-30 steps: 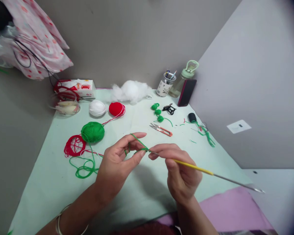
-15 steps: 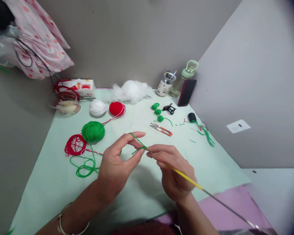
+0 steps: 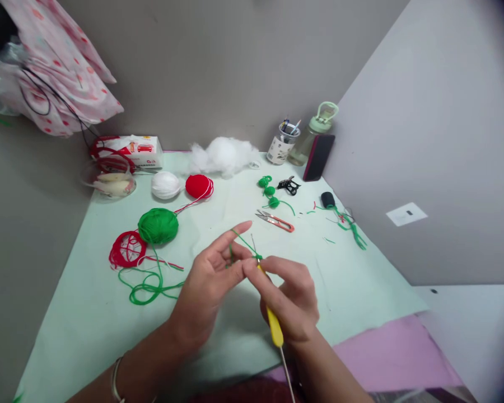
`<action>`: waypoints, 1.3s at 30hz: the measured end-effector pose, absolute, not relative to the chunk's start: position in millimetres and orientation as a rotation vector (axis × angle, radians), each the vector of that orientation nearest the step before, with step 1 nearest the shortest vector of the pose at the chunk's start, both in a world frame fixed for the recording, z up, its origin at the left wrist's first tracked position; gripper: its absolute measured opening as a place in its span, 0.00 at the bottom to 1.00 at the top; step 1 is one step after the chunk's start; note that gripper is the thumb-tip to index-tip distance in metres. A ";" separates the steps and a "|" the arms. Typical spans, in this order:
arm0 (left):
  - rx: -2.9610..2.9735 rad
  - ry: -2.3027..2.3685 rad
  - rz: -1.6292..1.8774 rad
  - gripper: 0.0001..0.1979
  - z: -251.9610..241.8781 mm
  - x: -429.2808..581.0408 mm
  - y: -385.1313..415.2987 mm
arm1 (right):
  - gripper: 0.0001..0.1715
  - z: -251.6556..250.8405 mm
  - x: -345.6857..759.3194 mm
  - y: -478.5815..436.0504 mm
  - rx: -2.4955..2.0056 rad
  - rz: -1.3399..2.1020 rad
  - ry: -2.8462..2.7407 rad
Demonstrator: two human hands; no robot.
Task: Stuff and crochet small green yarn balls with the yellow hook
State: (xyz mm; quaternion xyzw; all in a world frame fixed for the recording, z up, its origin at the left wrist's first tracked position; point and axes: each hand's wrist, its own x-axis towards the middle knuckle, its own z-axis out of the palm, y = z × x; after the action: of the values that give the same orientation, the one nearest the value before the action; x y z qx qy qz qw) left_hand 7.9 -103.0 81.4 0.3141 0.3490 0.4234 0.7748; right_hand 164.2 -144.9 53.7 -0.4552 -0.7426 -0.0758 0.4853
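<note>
My right hand (image 3: 292,296) is closed around the yellow handle of a crochet hook (image 3: 276,330), whose thin metal tip points up and away past my fingers. Green yarn (image 3: 246,242) runs taut from my raised left index finger down to a small stitched bit at the hook's shaft. The thumb of my left hand (image 3: 210,280) pinches by that stitched bit, close against my right fingertips. From a green yarn ball (image 3: 158,225) on the left, loose loops of strand trail toward my left hand.
Thread snips (image 3: 275,220) lie beyond my hands, near small green crocheted pieces (image 3: 269,191) and a black clip (image 3: 289,185). Red yarn (image 3: 127,249), a red ball (image 3: 199,186) and a white ball (image 3: 165,185) sit left. White stuffing (image 3: 224,157), a pen cup (image 3: 283,144), bottle (image 3: 306,140) and phone (image 3: 319,158) line the back.
The crochet hook has swung from slanting low to the right to nearly upright, its tip now showing beyond the yarn. My right hand has turned and moved slightly left; my left hand shifted slightly right.
</note>
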 end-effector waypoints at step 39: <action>0.717 0.682 0.882 0.24 80.4 4.7 -94.2 | 0.11 62.4 161.0 -132.3 -0.861 0.670 -1.220</action>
State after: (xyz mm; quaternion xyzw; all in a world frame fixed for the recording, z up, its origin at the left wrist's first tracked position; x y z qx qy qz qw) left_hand 4.7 -94.2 80.4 0.3327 0.3165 0.4095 0.7883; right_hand 161.0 -132.3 62.4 -0.3841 -0.5440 0.2988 0.6836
